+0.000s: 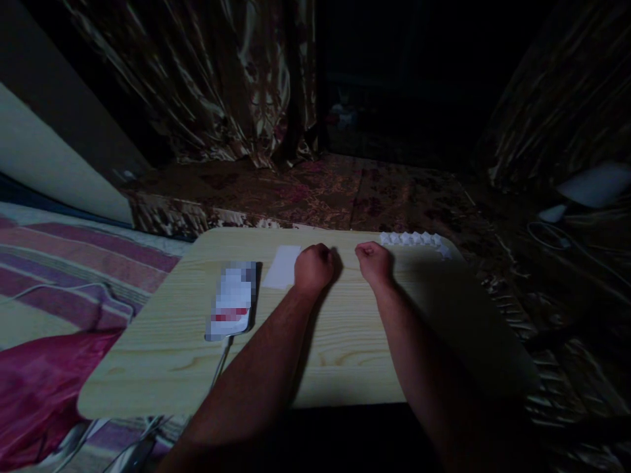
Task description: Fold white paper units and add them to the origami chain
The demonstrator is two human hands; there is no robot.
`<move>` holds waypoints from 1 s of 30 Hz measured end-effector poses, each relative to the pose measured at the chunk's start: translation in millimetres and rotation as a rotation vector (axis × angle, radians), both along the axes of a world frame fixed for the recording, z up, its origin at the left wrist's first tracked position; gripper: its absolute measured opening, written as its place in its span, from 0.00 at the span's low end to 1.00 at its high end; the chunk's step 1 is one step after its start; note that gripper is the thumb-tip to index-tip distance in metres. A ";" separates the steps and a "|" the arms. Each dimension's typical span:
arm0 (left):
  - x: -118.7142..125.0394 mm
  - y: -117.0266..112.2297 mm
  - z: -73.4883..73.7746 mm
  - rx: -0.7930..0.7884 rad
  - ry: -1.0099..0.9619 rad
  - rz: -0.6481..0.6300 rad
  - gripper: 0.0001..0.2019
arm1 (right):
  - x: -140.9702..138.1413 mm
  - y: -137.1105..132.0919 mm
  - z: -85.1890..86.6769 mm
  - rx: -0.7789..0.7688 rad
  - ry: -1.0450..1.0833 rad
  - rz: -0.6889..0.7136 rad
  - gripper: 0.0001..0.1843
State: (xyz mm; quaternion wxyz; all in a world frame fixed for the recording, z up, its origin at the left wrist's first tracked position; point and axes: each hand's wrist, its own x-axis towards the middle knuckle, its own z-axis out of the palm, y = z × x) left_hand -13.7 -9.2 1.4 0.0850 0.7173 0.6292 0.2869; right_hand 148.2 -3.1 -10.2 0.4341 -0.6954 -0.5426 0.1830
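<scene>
My left hand [314,269] is curled into a fist over the wooden table, against the right edge of a stack or sheet of white paper [282,266]. Part of the paper may be covered by it. To the right, separated by a gap of bare wood, my right hand [375,263] is also closed in a fist. Nothing shows sticking out of either fist. Beyond my right hand, a row of several small white star-shaped pieces [409,238] lines the table's far edge. One more white star [444,252] lies just in front of the row's right end.
A phone [231,300] with a blurred screen lies left on the small table [345,355], its white cable [220,365] running toward me. Striped bedding [113,256] and pink cloth [49,387] lie left. Curtains [236,79] hang behind; a white lamp-like object [594,184] is right.
</scene>
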 end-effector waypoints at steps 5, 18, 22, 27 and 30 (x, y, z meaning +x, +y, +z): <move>-8.2 -1.8 4.2 -0.020 0.093 0.094 0.15 | 1.6 -0.4 -3.9 0.048 0.028 0.029 0.14; -43.0 -2.1 15.5 -0.079 0.251 0.307 0.19 | 3.0 1.1 -10.0 0.051 0.007 0.018 0.15; -44.6 -0.6 14.0 -0.098 0.289 0.329 0.18 | 2.8 1.4 -10.9 0.080 0.023 0.021 0.14; -45.4 0.5 12.6 -0.137 0.299 0.336 0.19 | 2.5 2.9 -12.4 0.117 0.076 0.030 0.13; -45.4 0.5 12.4 -0.164 0.307 0.356 0.19 | 2.9 3.3 -12.8 0.128 0.070 0.027 0.13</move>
